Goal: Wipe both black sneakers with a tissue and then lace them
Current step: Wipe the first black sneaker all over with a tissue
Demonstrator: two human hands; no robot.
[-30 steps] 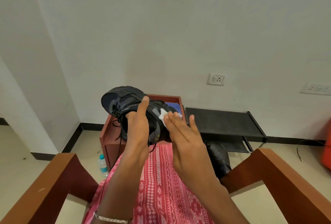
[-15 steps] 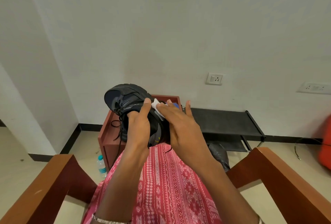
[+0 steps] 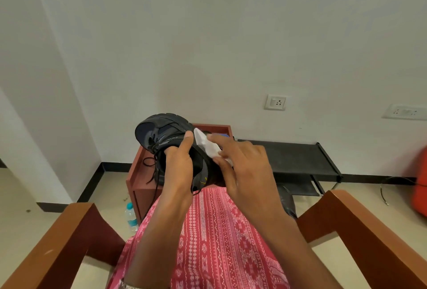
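One sneaker (image 3: pixel 161 131), toe up-left, gripped by left hand (image 3: pixel 179 173); right hand (image 3: pixel 245 168) fingers (image 3: pixel 224 140) pinch tissue (image 3: pixel 206 144), seemingly against its side

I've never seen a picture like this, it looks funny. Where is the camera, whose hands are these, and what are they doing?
The camera sits on a person's head and looks down, so you see their own two arms. No robot here. The left hand grips a black sneaker, lifted above the lap. The right hand pinches a white tissue and presses it on the shoe's side to wipe it. The person sits in a chair with wooden armrests. On the floor ahead stand a red-brown cabinet, a water bottle and a low black rack.
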